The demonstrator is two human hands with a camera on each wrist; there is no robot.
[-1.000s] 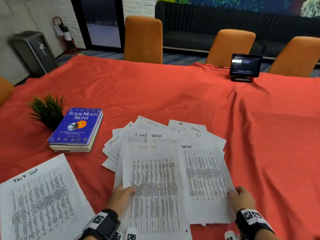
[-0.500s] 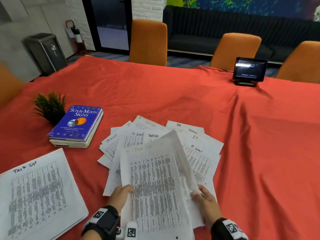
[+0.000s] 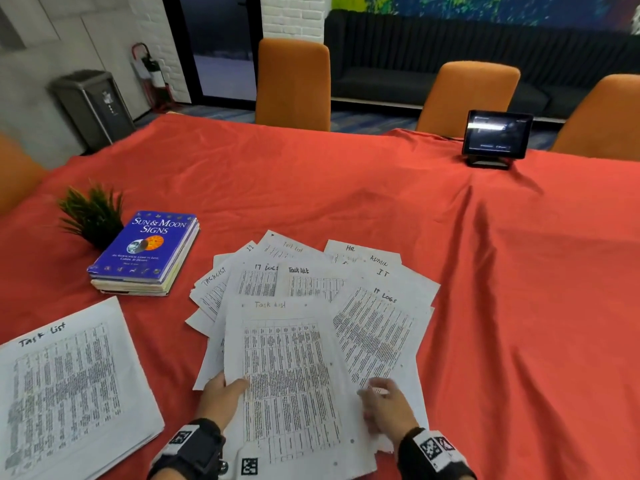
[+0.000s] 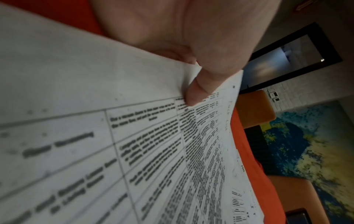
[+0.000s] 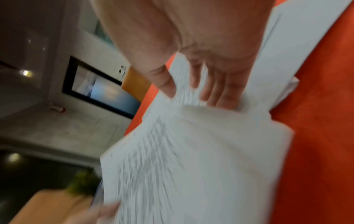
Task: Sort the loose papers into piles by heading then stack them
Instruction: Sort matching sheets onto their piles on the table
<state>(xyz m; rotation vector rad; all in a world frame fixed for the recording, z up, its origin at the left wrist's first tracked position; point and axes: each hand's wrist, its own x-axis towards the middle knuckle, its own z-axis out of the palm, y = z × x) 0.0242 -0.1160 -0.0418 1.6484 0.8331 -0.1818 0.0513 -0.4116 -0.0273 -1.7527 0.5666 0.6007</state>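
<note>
In the head view a fan of loose papers (image 3: 311, 271) with handwritten headings lies on the red tablecloth (image 3: 346, 195). The nearest sheet, headed "Task list" (image 3: 291, 368), lies on top. My left hand (image 3: 228, 389) pinches its left edge, and in the left wrist view the thumb (image 4: 195, 94) presses on the printed table (image 4: 134, 151). At the sheet's right edge my right hand (image 3: 377, 389) touches it with fairly straight fingers (image 5: 214, 94); that view is blurred. An "IT Logs" sheet (image 3: 377, 334) shows to the right. A separate "Task list" pile (image 3: 69, 386) sits at the near left.
A blue book (image 3: 145, 247) lies on another book left of the fan, next to a small green plant (image 3: 91, 216). A tablet on a stand (image 3: 497, 135) is at the far right edge. Orange chairs (image 3: 294, 81) line the far side. Bare cloth spreads to the right.
My right hand carried the right-hand "Task list" sheet leftward onto the sheet my left hand holds. That uncovered the "IT Logs" sheet. The left hand stayed put.
</note>
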